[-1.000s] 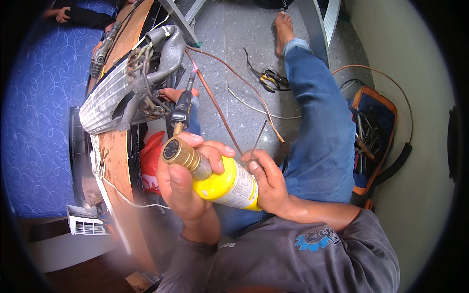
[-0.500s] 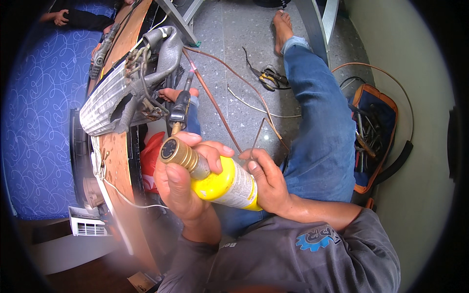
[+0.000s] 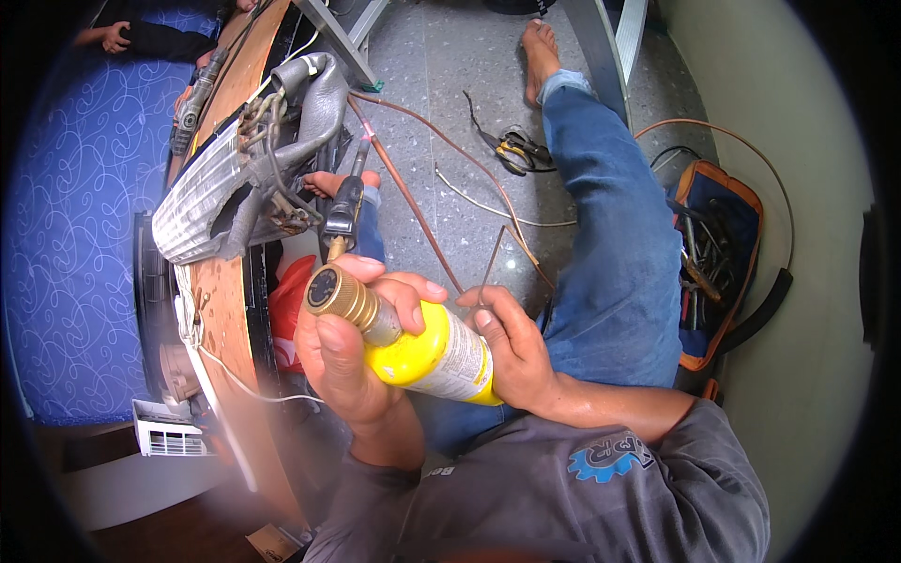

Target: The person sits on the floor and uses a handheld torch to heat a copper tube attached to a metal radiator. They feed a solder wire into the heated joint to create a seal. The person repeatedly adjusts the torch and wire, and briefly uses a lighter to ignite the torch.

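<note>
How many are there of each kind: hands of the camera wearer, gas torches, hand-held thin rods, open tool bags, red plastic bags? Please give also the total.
Left hand, right hand: 2
Gas torch: 1
Thin rod: 1
Tool bag: 1
Red plastic bag: 1
Total: 6

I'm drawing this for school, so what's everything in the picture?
Canister: 1, yellow, centre
Torch: 1, black, above canister
Thin rod: 1, greyish, centre
Thick pipe: 1, copper, centre
Thin tubes: 2+, copper, centre and right
Finned coil: 1, silver, left
Wooden board: 1, brown, left
Patterned sheet: 1, blue, far left
Power tool: 1, grey, upper left
Grille: 1, white, lower left
Plastic bag: 1, red, beside board
Pliers: count unclear, yellow-black, upper middle
Tool bag: 1, blue-orange, right
Metal legs: several, grey, top
Another person: 1, black clothing, top left
Jeans: 1 pair, blue, right
Left grip: 1, bare, around canister top
Right grip: 1, bare, by canister base
</note>
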Available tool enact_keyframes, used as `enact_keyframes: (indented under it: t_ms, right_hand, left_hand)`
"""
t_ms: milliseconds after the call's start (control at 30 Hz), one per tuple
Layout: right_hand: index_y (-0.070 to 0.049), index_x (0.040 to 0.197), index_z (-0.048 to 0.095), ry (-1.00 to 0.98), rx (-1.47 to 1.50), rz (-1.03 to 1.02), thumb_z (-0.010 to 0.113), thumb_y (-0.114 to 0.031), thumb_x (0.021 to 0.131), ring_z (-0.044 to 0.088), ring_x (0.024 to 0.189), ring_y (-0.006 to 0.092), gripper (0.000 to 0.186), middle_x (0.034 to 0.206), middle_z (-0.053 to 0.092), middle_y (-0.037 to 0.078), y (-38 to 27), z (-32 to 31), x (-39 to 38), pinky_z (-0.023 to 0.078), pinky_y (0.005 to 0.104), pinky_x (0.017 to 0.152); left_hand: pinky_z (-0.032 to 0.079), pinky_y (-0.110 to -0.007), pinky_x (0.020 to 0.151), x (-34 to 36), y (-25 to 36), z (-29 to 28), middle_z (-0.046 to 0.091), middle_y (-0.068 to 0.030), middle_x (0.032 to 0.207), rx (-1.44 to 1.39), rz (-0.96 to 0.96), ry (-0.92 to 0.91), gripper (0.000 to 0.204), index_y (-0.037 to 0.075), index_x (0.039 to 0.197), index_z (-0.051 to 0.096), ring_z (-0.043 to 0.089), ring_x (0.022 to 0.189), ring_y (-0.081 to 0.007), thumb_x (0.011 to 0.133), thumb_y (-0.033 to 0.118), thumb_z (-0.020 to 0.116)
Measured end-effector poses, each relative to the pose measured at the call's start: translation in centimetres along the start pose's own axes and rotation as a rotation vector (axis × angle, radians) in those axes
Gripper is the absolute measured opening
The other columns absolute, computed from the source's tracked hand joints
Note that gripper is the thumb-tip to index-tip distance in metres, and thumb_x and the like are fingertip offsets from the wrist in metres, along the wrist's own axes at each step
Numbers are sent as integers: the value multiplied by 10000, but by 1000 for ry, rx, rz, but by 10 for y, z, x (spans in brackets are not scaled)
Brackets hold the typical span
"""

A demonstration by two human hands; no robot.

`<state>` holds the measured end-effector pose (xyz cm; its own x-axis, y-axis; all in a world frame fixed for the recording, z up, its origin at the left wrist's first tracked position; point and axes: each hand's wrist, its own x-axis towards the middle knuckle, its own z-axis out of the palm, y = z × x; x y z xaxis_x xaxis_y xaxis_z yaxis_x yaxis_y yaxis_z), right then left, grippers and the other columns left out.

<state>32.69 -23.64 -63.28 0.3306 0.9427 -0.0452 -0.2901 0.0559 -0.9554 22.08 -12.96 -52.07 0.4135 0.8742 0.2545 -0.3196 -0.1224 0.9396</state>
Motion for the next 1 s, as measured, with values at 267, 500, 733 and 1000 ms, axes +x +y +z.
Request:
enact_keyframes:
  t_ms: [267,500,733,1000]
  right_hand:
    - [-49,1410,615,8,-23,3,456,-38,1188,753,906,203,273,980,754,122,-2,0,1,580,377,839]
    - [-9,1375,641,2,44,74,479,-67,1189,682,964,177,253,1075,705,109,-3,0,0,549,349,888]
    - [-55,1398,627,10,-17,9,462,-60,1196,761,912,215,262,981,752,124,1,1,0,583,385,840]
    - [-37,1384,637,10,-12,43,475,-69,1190,727,929,210,255,1009,730,121,-3,0,0,569,377,861]
  left_hand:
    - [597,-525,936,-1,-1,1,724,-203,887,5,1,0,727,-88,1402,578,749,937,-373,1151,593,622]
    - [597,-522,939,0,-1,0,723,-198,885,3,2,-4,722,-82,1404,579,748,935,-368,1155,595,613]
    - [596,-517,942,-1,-1,1,723,-198,883,-10,-1,0,718,-83,1405,580,749,933,-369,1159,591,607]
    - [594,-511,944,-1,0,0,727,-198,887,4,-3,-19,727,-86,1408,577,755,945,-379,1160,597,601]
